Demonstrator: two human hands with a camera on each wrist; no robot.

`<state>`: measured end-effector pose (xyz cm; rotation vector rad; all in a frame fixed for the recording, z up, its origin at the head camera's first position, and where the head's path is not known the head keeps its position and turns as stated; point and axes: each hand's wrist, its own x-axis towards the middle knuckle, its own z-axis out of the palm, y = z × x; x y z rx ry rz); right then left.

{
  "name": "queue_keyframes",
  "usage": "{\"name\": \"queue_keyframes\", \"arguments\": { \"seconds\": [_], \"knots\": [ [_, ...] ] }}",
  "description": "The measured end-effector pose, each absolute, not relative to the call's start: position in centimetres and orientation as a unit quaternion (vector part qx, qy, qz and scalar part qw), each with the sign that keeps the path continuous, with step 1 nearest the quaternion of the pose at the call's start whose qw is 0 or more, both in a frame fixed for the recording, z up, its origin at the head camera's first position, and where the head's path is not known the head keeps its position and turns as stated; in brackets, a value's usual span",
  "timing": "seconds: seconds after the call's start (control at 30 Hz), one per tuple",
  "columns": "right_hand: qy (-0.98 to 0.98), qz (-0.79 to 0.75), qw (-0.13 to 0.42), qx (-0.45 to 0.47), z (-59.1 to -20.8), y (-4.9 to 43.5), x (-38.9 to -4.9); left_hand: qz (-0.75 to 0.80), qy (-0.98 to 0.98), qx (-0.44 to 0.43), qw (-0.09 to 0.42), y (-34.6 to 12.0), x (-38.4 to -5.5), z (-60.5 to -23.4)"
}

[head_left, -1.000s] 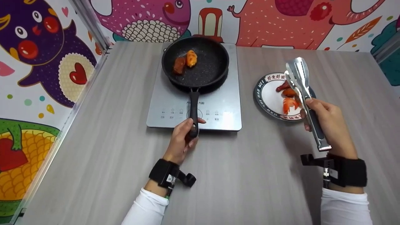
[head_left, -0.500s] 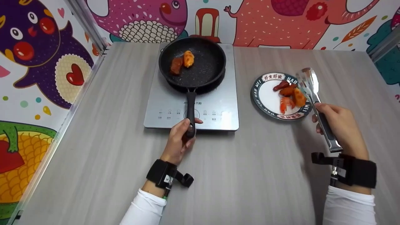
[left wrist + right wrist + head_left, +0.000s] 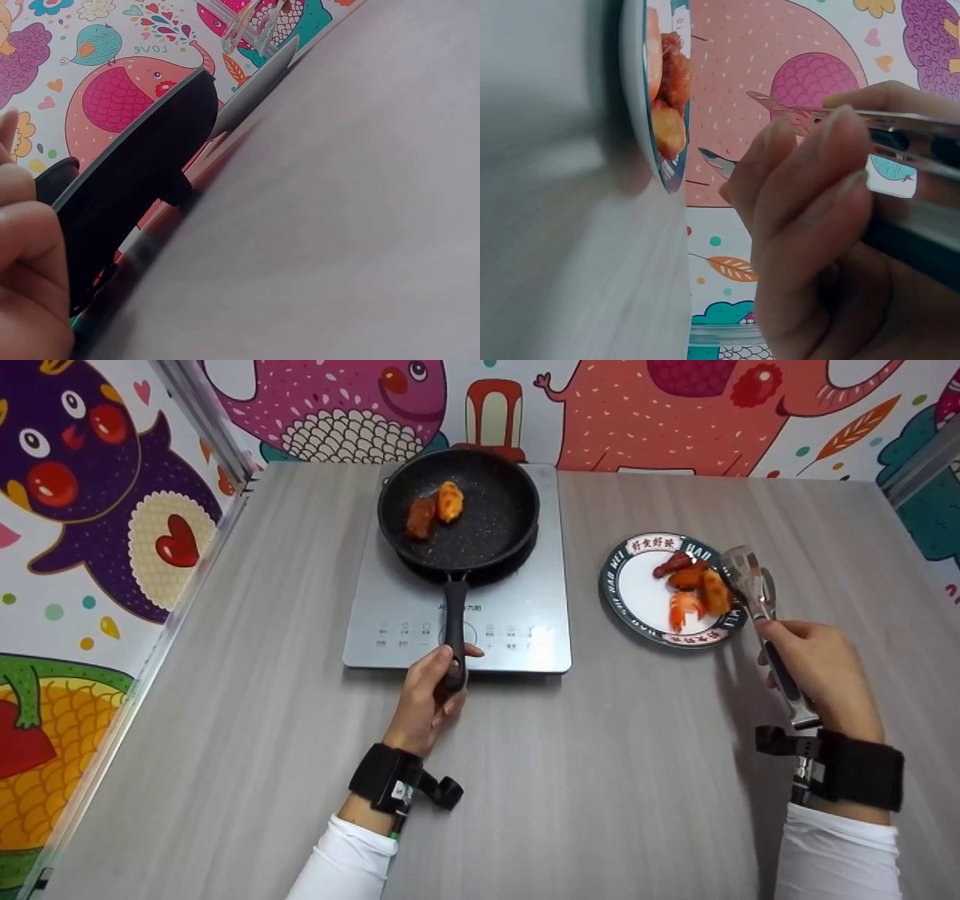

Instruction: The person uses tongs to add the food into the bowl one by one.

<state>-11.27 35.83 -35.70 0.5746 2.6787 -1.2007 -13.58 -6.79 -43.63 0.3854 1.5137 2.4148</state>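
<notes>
Under both my left hand (image 3: 426, 694) and my right hand (image 3: 821, 671) spreads a pale grey, wood-grained table (image 3: 247, 682). Ahead of them stands a white back wall (image 3: 529, 405) painted with a coral elephant (image 3: 660, 427) and an orange leaf (image 3: 857, 429). Well to my left hand's left, a side wall (image 3: 161, 386) carries a purple bird (image 3: 97, 457); a metal strip (image 3: 196, 412) lines the corner. A soft shadow (image 3: 741, 720) falls just left of my right wrist.

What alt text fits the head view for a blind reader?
A person's left hand grips the handle of a black frying pan holding two food pieces on a silver cooktop. The right hand holds metal tongs at the edge of a plate bearing a shrimp-like piece and other food.
</notes>
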Motion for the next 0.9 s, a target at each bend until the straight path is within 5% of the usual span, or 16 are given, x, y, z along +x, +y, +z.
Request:
{"name": "queue_keyframes", "arguments": {
  "seconds": [0.9],
  "knots": [
    [0.93, -0.295, 0.106, 0.191, -36.63, 35.59, -11.56, 0.836, 0.514, 0.138, 0.133, -6.82, -13.6, -43.62]
  ]
}}
